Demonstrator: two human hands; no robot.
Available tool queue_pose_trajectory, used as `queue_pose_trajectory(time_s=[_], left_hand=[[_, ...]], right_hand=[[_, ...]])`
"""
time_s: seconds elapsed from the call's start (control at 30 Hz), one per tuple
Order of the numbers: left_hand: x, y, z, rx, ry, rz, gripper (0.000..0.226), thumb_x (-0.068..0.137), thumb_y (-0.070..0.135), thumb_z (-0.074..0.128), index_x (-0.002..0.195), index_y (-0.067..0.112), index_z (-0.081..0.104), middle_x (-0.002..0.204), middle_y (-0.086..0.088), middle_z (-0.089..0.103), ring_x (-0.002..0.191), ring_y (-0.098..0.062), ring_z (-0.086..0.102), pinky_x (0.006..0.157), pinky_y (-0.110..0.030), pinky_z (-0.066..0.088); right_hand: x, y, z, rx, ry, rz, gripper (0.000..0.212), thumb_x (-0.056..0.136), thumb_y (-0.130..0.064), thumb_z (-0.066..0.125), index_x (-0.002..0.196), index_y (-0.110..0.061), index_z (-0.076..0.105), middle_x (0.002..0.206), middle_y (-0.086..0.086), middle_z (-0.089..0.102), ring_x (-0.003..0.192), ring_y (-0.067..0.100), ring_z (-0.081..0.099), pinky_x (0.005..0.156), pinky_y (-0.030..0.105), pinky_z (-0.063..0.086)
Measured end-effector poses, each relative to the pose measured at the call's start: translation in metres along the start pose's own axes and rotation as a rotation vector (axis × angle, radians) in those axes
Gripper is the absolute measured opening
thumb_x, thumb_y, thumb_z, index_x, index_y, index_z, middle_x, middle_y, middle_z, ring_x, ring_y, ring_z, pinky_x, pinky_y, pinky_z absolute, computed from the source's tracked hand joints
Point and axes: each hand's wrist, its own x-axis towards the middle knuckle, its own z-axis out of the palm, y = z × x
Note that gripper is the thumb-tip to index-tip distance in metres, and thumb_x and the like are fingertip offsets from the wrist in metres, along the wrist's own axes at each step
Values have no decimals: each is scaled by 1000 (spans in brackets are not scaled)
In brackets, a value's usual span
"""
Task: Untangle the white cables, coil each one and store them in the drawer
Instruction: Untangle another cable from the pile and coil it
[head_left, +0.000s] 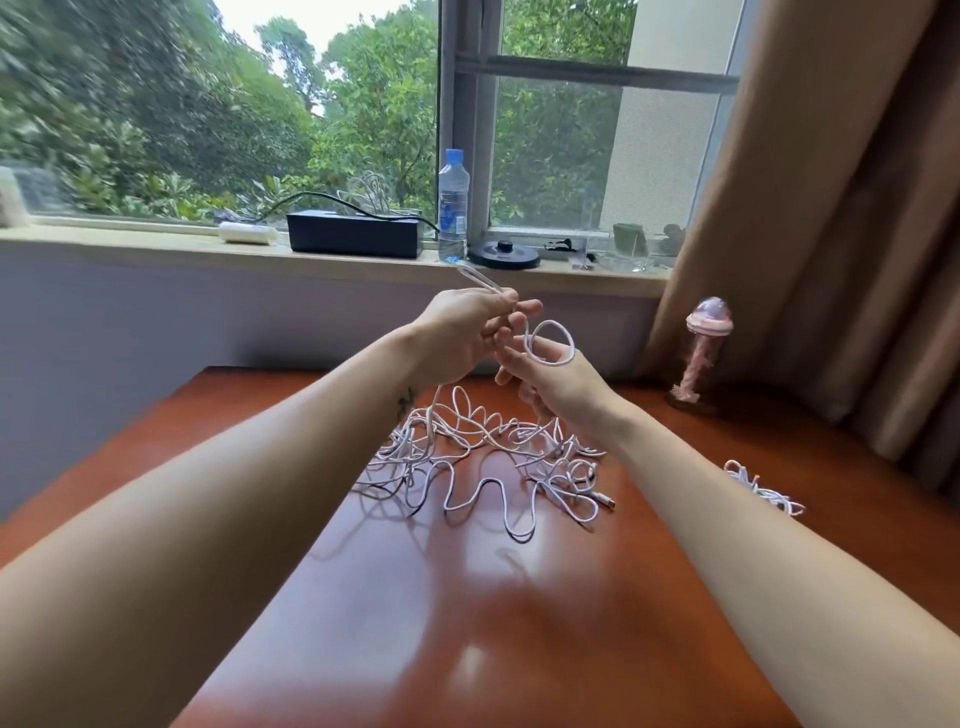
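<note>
Nearest you the counter (467, 623) is bare polished wood, which gives you room to lay out slack. Beyond it the tangle of white cables (488, 457) sits mid-counter, with a USB plug (605, 501) poking out on its right. The drawer is not in view. A smaller cable bundle (763, 488) lies well apart, near the counter's right edge, and a sweep of your right forearm could knock it off.

Above the tangle, your left hand (457, 332) pinches a doubled length of white cable (480, 280) between thumb and fingers. Your right hand (550, 384) has its fingers curled, with a loop of what looks like the same cable over them. The strand runs down into the heap, so a hard pull will likely tighten knots or drag the whole tangle along.

Far right, the jellyfish ornament (704, 353) stands by the curtain, where a whipping cable end could tip it. The water bottle (453, 208) on the windowsill stands beyond your hands, so avoid pulling away from yourself.
</note>
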Motion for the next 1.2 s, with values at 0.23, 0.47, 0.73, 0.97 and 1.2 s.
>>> queue_pose_trajectory(time_s=[0.23,0.47,0.73,0.97,1.2], left_hand=[[-7,8,-15,-2,-38,-17,20,102,9,56,115,-5,63,97,-9,77,62,-6,65,54,-15,52],[-19,-17,-44,525,67,152,28,90,25,76,117,16,72,90,3,72,70,-3,62,62,-20,48],[-20,-87,-74,965,92,243,9,93,22,65,91,23,74,86,9,74,77,-6,66,71,-25,51],[-20,-82,-73,873,48,257,16,100,18,58,87,14,68,71,-2,74,65,-18,70,72,-41,59],[-12,-53,-54,688,46,281,13,101,19,62,97,9,68,76,-12,76,63,-24,72,64,-34,58]], right_hand=[[3,-3,9,17,-27,-19,26,89,-43,74,99,-20,70,79,6,65,51,12,38,46,24,29],[11,-11,1,124,86,-34,10,98,-21,67,104,-12,67,74,6,62,43,10,32,38,20,26],[11,-28,-26,201,199,-38,6,101,-22,63,96,-18,64,73,1,65,47,11,27,44,23,18],[9,-21,-44,179,280,-28,10,101,-25,63,104,-16,65,78,3,68,45,10,31,39,19,22],[5,-1,-21,16,105,130,29,105,-35,53,112,-13,70,79,7,72,46,11,36,36,18,26]])
